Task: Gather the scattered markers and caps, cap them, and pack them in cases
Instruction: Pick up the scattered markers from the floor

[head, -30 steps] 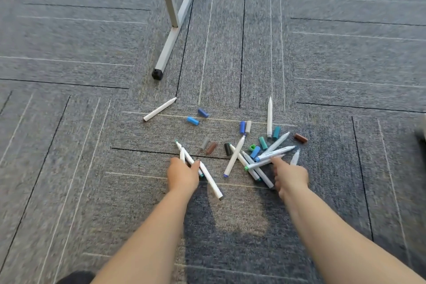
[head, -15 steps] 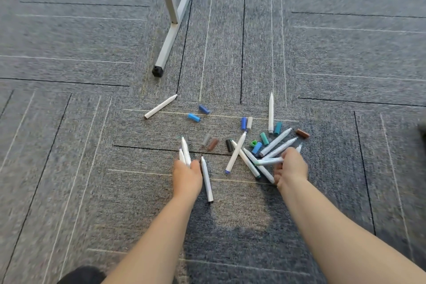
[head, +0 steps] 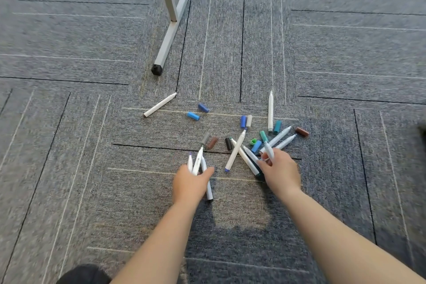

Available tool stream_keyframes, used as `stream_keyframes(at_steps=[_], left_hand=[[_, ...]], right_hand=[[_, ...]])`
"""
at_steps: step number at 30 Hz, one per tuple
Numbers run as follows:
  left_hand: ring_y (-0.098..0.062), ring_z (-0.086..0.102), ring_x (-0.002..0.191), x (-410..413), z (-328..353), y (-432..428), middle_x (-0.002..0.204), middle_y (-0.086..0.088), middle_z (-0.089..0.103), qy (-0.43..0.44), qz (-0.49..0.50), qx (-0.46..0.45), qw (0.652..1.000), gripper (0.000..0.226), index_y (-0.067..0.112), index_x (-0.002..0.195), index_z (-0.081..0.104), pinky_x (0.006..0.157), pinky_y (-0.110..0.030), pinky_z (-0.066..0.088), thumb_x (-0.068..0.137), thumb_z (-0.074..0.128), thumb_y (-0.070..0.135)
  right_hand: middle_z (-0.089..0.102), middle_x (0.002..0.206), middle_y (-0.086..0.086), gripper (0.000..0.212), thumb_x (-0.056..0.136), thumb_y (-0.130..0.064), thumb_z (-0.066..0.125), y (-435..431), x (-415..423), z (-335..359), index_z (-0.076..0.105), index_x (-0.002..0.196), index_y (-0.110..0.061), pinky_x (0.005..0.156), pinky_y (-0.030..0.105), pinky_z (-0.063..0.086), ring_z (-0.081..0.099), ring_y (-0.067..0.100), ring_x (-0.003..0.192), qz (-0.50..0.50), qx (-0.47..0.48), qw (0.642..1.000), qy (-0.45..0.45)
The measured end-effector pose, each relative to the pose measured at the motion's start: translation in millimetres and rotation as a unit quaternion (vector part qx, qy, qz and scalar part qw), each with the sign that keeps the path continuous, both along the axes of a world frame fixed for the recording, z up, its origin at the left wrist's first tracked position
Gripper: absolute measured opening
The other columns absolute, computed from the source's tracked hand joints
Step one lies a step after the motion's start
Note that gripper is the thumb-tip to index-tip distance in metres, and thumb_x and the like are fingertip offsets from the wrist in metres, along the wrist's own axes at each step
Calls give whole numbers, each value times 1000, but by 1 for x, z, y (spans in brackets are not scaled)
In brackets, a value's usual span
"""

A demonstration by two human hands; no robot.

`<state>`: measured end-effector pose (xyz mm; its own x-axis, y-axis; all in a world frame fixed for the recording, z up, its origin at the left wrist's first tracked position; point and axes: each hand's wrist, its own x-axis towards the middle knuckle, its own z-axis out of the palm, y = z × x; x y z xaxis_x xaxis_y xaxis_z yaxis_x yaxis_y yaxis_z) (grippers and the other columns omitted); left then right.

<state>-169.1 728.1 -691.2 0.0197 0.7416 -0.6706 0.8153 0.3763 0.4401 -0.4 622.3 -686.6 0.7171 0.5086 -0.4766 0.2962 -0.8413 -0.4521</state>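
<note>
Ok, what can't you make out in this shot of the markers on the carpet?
Head view only.
- Left hand: fingers hide the middles of its gripped markers, so their count is unsure.
- Right hand: covers the pile's near ends; anything held besides one marker is hidden.
- Dark shape at the bottom edge: cut off.
- Stand: post cut by the top edge.

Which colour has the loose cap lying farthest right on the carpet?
That cap is brown, shown best in the head view.
</note>
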Motion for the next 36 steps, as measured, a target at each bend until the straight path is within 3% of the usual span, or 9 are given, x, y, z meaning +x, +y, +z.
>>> stream_keyframes(at_steps=[8,13,20,25,27,30,36], left_hand=[[-17,55,67,2,-7,-4,80,-1,56,68,-46,3,997,33,12,93,54,54,-27,39,82,71,37],[-14,45,56,3,1,-2,71,-1,54,28,-29,6,999,23,10,85,55,48,-25,32,85,61,33],[-17,39,54,1,7,5,66,-2,45,-57,68,-15,996,16,12,82,52,51,-25,32,91,48,25],[-17,51,61,2,8,10,78,-7,55,-108,119,-22,987,17,7,111,43,52,-30,44,96,44,16],[-16,54,60,4,7,12,80,-8,57,-135,141,-25,980,22,7,119,38,55,-30,50,98,42,12],[-17,52,65,2,2,15,89,-10,57,-119,102,-12,988,30,7,128,35,63,-36,52,99,42,15],[-20,50,57,-17,0,36,76,-6,59,-3,-9,74,997,27,12,97,57,52,-28,40,91,58,39]], right_hand=[[49,88,1,15,93,-26,54,5,-4,3,49,81,-18,61,32,42,51,19,70,66,-67,995,-15],[51,81,1,28,83,-34,65,5,-4,11,43,73,-18,58,31,40,50,19,70,81,-99,992,8],[44,77,-3,26,93,-36,45,-4,-10,8,47,74,-19,53,28,30,46,18,65,57,-45,996,-43],[48,71,-7,28,95,-41,51,-4,-16,6,43,78,-20,49,28,31,47,15,63,35,49,998,-6],[49,71,-9,28,93,-44,54,0,-17,7,43,86,-20,50,29,31,49,14,64,48,28,998,4],[50,77,-6,36,87,-49,61,7,-20,9,41,80,-20,53,29,32,50,15,69,75,-41,996,24],[47,76,-4,33,87,-35,61,21,-18,18,35,72,-22,52,28,31,43,10,62,99,-107,987,61]])
